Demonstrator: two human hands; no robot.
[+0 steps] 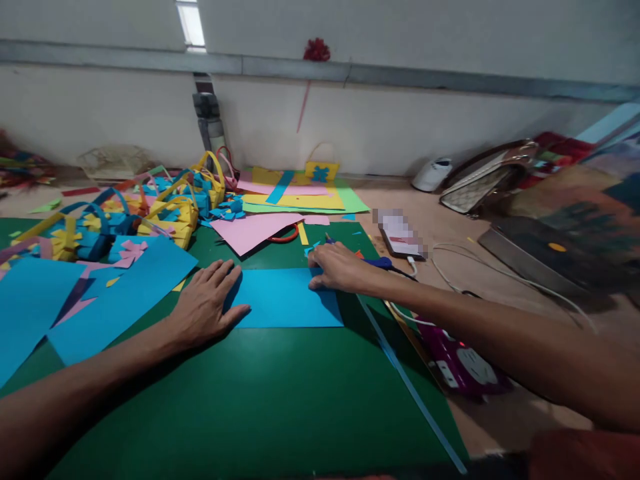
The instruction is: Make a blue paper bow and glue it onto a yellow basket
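A blue sheet of paper point(285, 310) lies on the green mat point(260, 393) in front of me. My left hand point(207, 300) rests flat across its left end, thumb stretched out and fingers slightly apart. At the sheet's far right corner is my right hand point(337, 267), its fingers bent and the thumb low on the paper. The narrow tip of a pen or pencil point(328, 239) shows just beyond the knuckles; whether the hand grips it I cannot tell. Small blue paper scraps point(311, 250) lie by the fingertips. A blue handle point(380, 263) shows behind the right wrist.
Small paper baskets point(170, 223) crowd the left, beside more blue sheets point(125, 300). A pink sheet point(255, 230) partly covers red-handled scissors point(285, 235). On the right are a clear strip point(410, 380), a charging phone point(403, 233), a purple power strip point(465, 367) and a bag point(490, 177).
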